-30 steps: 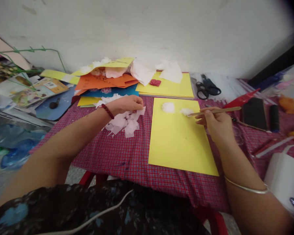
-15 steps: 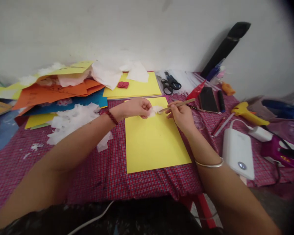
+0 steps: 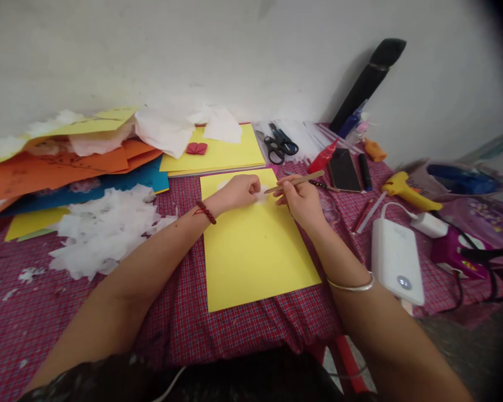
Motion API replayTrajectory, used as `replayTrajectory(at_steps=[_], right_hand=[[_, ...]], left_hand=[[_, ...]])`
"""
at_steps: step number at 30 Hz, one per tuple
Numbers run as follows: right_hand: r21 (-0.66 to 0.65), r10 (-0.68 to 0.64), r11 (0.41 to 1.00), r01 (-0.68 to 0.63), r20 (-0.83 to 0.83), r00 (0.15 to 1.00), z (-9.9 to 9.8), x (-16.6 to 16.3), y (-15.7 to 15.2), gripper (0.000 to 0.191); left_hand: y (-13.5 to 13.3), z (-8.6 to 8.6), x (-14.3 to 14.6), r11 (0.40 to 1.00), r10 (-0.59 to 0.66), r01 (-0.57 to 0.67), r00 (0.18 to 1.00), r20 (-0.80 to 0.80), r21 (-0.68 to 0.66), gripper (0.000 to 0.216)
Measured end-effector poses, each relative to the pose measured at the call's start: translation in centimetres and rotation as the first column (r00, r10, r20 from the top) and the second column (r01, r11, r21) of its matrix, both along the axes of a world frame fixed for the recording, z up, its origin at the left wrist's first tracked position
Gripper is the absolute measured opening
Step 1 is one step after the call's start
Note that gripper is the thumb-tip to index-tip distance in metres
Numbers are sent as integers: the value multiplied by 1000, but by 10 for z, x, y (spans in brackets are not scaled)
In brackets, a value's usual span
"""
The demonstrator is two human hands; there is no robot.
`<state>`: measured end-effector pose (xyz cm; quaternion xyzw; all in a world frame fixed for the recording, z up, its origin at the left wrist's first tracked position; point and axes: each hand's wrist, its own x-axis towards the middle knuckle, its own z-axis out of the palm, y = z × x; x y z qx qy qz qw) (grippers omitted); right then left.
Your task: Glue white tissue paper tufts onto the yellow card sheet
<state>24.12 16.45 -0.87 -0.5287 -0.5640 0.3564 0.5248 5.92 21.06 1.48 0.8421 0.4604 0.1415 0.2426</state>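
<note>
**Item 1.** Your left hand [image 3: 238, 191]: fingers curled almost closed, tips pinched on the small white tuft of crumpled tissue [image 3: 263, 194] and pressing it down.

**Item 2.** Your right hand [image 3: 302, 200]: fingers closed in a pen grip round the thin pale wooden stick [image 3: 295, 181]. Its tip touches the tuft from the right.

**Item 3.** The tuft: lies near the far edge of the loose bright yellow sheet of card [image 3: 254, 251]. Judged feather-light, soft and easily torn or flattened. Take it at its edge with a light pinch, and do not squeeze the middle.

**Item 4.** The stick: judged stiff, light and slim enough to roll. Hold it near mid-length, as you do.

**Item 5.** The sheet: flat on the counter, on the red-checked cloth [image 3: 171, 318]. Judged thin, bendy and apt to slide.

**Item 6.** Surroundings:
- Left: heap of white tissue scraps [image 3: 104, 231].
- Far side: stack of yellow sheets [image 3: 226, 153] bearing a red folded paper heart [image 3: 197, 148], and black-handled scissors [image 3: 279, 146].
- Right: red glue tube [image 3: 324, 157], black phone [image 3: 342, 170], white power bank [image 3: 396, 259] and yellow glue gun [image 3: 404, 188].
</note>
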Motion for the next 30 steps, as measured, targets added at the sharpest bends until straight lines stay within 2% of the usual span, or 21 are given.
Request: replayTrajectory(at_steps=[4, 7, 10, 15, 19, 22, 26, 30], right_hand=[[71, -83, 994, 85, -29, 996, 10, -3, -8, 23], [81, -52, 995, 52, -1, 999, 11, -5, -12, 21], [71, 13, 997, -20, 97, 995, 4, -5, -11, 20], [50, 30, 998, -44, 252, 967, -11, -3, -6, 22], [37, 54, 997, -74, 389, 920, -14, -3, -9, 15], [71, 55, 992, -102, 485, 873, -12, -5, -12, 14], [131, 28, 983, -126, 577, 816, -9, -9, -17, 16], [153, -15, 983, -99, 613, 790, -7, -13, -21, 17]], left_hand=[[0, -5, 2, 999, 32, -32, 999, -6, 12, 9], [2, -11, 1, 999, 25, -25, 1000, 17, 32, 9], [3, -14, 1, 998, 37, -39, 998, 42, 39, 10], [2, -15, 4, 996, 89, -90, 995, 46, 16, 9], [0, -16, 4, 994, 110, -111, 992, 66, 0, 9], [-1, -16, 2, 997, 72, -72, 995, 67, -4, 16], [-3, -15, -2, 1000, 10, -10, 1000, 23, 25, 37], [-3, -18, -3, 1000, -4, 4, 1000, 30, 12, 43]])
